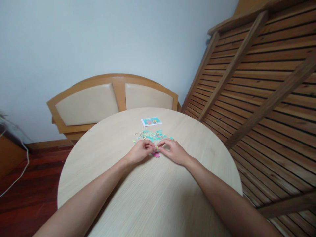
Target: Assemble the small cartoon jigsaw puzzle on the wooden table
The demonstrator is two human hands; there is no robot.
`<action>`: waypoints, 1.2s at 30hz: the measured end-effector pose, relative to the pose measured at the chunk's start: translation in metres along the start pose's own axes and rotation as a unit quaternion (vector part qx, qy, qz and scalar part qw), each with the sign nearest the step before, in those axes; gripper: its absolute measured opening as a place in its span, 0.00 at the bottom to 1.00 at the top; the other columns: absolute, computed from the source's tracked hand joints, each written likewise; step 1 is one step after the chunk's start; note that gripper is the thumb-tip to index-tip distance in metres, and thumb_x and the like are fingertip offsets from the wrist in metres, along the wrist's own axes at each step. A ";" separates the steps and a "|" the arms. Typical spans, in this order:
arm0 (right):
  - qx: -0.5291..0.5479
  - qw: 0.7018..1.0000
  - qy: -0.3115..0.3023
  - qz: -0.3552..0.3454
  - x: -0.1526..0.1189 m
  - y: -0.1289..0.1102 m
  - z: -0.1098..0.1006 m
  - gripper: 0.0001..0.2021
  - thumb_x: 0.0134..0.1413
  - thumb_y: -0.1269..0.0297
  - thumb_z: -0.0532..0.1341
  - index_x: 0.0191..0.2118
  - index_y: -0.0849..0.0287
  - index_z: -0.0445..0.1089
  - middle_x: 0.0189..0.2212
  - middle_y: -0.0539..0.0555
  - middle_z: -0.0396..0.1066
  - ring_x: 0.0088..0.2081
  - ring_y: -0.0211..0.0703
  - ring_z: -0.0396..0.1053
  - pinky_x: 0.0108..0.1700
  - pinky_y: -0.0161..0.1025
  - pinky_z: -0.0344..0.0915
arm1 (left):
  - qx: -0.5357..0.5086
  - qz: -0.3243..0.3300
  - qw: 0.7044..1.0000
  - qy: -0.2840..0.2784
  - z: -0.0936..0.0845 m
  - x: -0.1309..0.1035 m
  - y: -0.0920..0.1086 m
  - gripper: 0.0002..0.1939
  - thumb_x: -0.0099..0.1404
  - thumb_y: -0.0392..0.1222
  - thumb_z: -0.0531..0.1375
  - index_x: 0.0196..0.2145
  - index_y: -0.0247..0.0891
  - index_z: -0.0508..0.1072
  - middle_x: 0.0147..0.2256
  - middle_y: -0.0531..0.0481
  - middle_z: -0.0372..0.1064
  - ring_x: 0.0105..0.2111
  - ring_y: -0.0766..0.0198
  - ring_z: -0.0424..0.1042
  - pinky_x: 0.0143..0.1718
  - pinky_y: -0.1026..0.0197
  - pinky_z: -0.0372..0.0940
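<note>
My left hand (142, 151) and my right hand (173, 151) meet near the middle of the round table, thumbs and forefingers pinched together. A tiny yellow-green jigsaw piece (157, 148) shows between the fingertips, held by my right hand. My left fingertips close on a small piece too, though most of it is hidden. Just below them lies a pink cluster of jigsaw pieces (156, 154), partly covered by my left fingers. Past my hands, several loose turquoise, white and yellow jigsaw pieces (150, 135) are scattered in a low pile.
A picture card (151, 121) in turquoise with cartoon figures lies beyond the pile. The pale wooden table (158, 197) reaches a padded wooden headboard (118, 76) against the wall. A slatted wooden frame (247, 95) leans at the right. A white cable (26, 161) hangs at the left.
</note>
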State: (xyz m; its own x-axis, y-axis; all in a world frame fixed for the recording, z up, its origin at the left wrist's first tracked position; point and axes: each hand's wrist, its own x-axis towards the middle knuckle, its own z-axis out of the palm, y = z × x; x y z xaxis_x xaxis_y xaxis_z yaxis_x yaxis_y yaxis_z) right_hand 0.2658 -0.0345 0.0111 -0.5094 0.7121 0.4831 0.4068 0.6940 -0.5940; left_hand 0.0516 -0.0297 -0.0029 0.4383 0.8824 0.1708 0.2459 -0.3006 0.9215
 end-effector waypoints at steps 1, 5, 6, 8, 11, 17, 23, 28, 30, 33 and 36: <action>0.001 1.000 -0.013 -0.001 0.000 -0.001 -0.001 0.05 0.62 0.64 0.62 0.40 0.57 0.76 0.39 0.54 0.78 0.43 0.43 0.74 0.49 0.42 0.67 | 0.039 0.011 0.999 -0.009 -0.003 -0.002 0.002 0.13 0.63 0.49 0.63 0.33 0.34 0.75 0.31 0.45 0.77 0.31 0.60 0.75 0.35 0.60 0.68; 0.011 0.997 -0.081 -0.012 -0.002 0.002 -0.005 0.07 0.61 0.63 0.63 0.40 0.57 0.78 0.37 0.54 0.79 0.41 0.43 0.74 0.49 0.41 0.67 | 0.259 0.133 0.956 -0.035 -0.015 -0.008 0.007 0.10 0.66 0.44 0.60 0.41 0.39 0.78 0.40 0.45 0.77 0.43 0.56 0.73 0.48 0.54 0.65; 0.012 0.995 -0.097 -0.019 -0.003 0.003 -0.005 0.07 0.61 0.62 0.63 0.40 0.57 0.79 0.36 0.54 0.79 0.41 0.43 0.74 0.48 0.41 0.67 | 0.279 0.161 0.945 -0.052 -0.017 -0.009 0.007 0.10 0.67 0.44 0.60 0.44 0.40 0.77 0.42 0.44 0.76 0.45 0.55 0.72 0.51 0.54 0.64; 0.010 0.992 -0.119 -0.029 -0.005 0.006 -0.006 0.07 0.61 0.63 0.63 0.41 0.56 0.79 0.35 0.53 0.79 0.40 0.43 0.75 0.47 0.40 0.67 | 0.294 0.199 0.931 -0.085 -0.019 -0.010 0.007 0.12 0.69 0.43 0.58 0.47 0.40 0.76 0.45 0.43 0.75 0.48 0.55 0.71 0.54 0.53 0.62; -0.004 0.989 -0.142 -0.037 -0.005 0.008 -0.006 0.08 0.60 0.64 0.63 0.41 0.56 0.80 0.34 0.54 0.79 0.37 0.42 0.75 0.43 0.39 0.67 | 0.310 0.211 0.921 -0.108 -0.018 -0.010 0.005 0.11 0.69 0.41 0.58 0.47 0.39 0.75 0.47 0.43 0.74 0.49 0.55 0.71 0.55 0.53 0.62; -0.020 0.987 -0.149 -0.062 -0.004 0.008 -0.004 0.08 0.60 0.66 0.63 0.41 0.56 0.80 0.34 0.54 0.79 0.37 0.42 0.74 0.44 0.39 0.67 | 0.319 0.206 0.918 -0.112 -0.017 -0.011 0.005 0.11 0.69 0.41 0.58 0.47 0.39 0.75 0.47 0.43 0.73 0.49 0.54 0.70 0.54 0.53 0.63; -0.032 0.986 -0.143 -0.080 -0.004 0.010 -0.006 0.09 0.62 0.66 0.62 0.43 0.54 0.79 0.37 0.54 0.79 0.41 0.43 0.74 0.48 0.42 0.65 | 0.320 0.210 0.917 -0.114 -0.017 -0.010 0.004 0.11 0.69 0.41 0.58 0.46 0.39 0.75 0.47 0.42 0.73 0.49 0.55 0.71 0.55 0.54 0.63; -0.036 0.986 -0.145 -0.077 -0.005 0.012 -0.011 0.08 0.58 0.63 0.66 0.43 0.53 0.79 0.38 0.53 0.78 0.43 0.44 0.73 0.51 0.44 0.64 | 0.316 0.209 0.918 -0.114 -0.017 -0.010 0.002 0.11 0.68 0.39 0.58 0.47 0.39 0.75 0.47 0.43 0.73 0.49 0.55 0.71 0.55 0.53 0.63; -0.036 0.985 -0.150 -0.074 -0.005 0.011 -0.011 0.09 0.57 0.62 0.67 0.43 0.53 0.79 0.39 0.53 0.78 0.44 0.45 0.72 0.52 0.45 0.63 | 0.311 0.207 0.921 -0.112 -0.017 -0.010 0.002 0.11 0.68 0.39 0.58 0.46 0.39 0.75 0.47 0.43 0.73 0.49 0.54 0.71 0.55 0.53 0.63; -0.036 0.984 -0.158 -0.069 -0.004 0.009 -0.009 0.10 0.56 0.63 0.68 0.44 0.52 0.80 0.40 0.54 0.77 0.46 0.46 0.71 0.53 0.45 0.64 | 0.308 0.202 0.922 -0.114 -0.017 -0.010 0.003 0.11 0.68 0.39 0.59 0.46 0.39 0.75 0.47 0.43 0.73 0.49 0.55 0.71 0.54 0.54 0.63; -0.032 0.984 -0.163 -0.069 -0.005 0.010 -0.008 0.09 0.56 0.63 0.68 0.44 0.52 0.80 0.40 0.54 0.75 0.47 0.46 0.70 0.53 0.44 0.64 | 0.312 0.199 0.922 -0.116 -0.018 -0.010 0.004 0.11 0.68 0.39 0.58 0.46 0.39 0.75 0.47 0.43 0.73 0.49 0.55 0.71 0.55 0.54 0.63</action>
State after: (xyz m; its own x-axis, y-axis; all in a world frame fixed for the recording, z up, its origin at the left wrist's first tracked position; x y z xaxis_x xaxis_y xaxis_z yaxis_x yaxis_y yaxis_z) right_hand 0.2782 -0.0304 0.0080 -0.7752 0.5459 0.3178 0.3585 0.7945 -0.4902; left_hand 0.0328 -0.0337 0.0048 0.7571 0.5773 0.3056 0.4431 -0.7977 0.4091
